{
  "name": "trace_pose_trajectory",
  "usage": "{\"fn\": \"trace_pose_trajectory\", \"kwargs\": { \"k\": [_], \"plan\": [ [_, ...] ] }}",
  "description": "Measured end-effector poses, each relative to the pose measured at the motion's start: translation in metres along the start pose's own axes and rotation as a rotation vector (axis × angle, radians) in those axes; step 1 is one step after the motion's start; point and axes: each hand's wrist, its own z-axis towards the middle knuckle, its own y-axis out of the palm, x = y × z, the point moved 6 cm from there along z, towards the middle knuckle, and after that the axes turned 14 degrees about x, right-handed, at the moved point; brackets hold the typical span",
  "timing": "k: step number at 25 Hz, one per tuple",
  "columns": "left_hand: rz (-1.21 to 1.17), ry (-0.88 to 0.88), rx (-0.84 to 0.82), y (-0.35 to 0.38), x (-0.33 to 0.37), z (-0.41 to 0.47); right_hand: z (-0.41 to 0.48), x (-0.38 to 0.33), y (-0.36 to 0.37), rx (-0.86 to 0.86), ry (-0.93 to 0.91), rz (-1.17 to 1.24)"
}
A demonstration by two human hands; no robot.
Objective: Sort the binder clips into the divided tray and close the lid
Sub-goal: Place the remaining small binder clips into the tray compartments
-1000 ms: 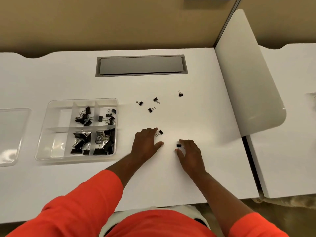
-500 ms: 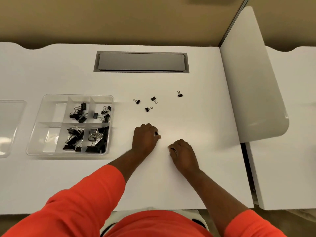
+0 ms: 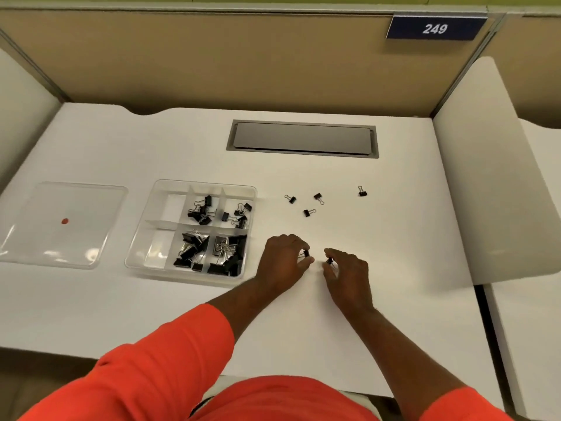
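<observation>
A clear divided tray (image 3: pixel 158 189) sits left of centre on the white desk, with black binder clips in four of its compartments and its two left ones bare. Just right of the tray, my left hand (image 3: pixel 280 258) pinches a small black binder clip (image 3: pixel 306 253) between thumb and fingers. My right hand (image 3: pixel 349 273), close beside it, pinches another small binder clip (image 3: pixel 329 261). Several loose small clips lie farther back: one (image 3: pixel 290 199), a second (image 3: pixel 318 197), a third (image 3: pixel 308 212) and one off to the right (image 3: pixel 362 192). The clear lid (image 3: pixel 91 208) lies flat, left of the tray.
A grey cable hatch (image 3: pixel 303 138) is set into the desk at the back. A white divider panel (image 3: pixel 485 183) rises along the desk's right edge, a tan partition wall stands behind, and a blue sign reading 249 (image 3: pixel 435 28) hangs at the upper right.
Both hands closed on the two small clips that lay on the desk and now hold them pinched. The camera tilted up and shifted, bringing the lid and sign into view.
</observation>
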Motion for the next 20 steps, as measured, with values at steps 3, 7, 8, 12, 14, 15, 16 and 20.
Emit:
{"fn": "trace_pose_trajectory", "kwargs": {
  "k": [3,7,8,12,14,15,16,20],
  "plan": [
    [-0.033,0.035,0.059,-0.032,-0.020,0.002,-0.001,-0.035,0.016,0.039,0.032,0.074],
    [-0.072,0.068,0.101,-0.073,-0.069,-0.001,-0.009,-0.087,0.050,0.081,0.025,0.091],
    [-0.074,0.081,0.106,-0.084,-0.084,-0.003,-0.010,-0.099,0.062,0.093,0.038,0.095],
    [-0.089,0.111,0.116,-0.131,-0.143,-0.012,-0.025,-0.155,0.097,0.153,0.059,0.102],
    [-0.099,0.102,0.129,-0.155,-0.177,-0.016,-0.031,-0.185,0.116,0.168,0.049,0.080],
    [-0.113,0.098,0.129,-0.164,-0.194,-0.020,-0.035,-0.198,0.127,0.162,0.054,0.072],
    [-0.122,0.096,0.137,-0.174,-0.209,-0.024,-0.039,-0.210,0.138,0.148,0.063,0.071],
    [-0.092,0.032,0.219,-0.203,-0.271,-0.048,-0.056,-0.251,0.175,0.084,0.102,0.100]
  ]
}}
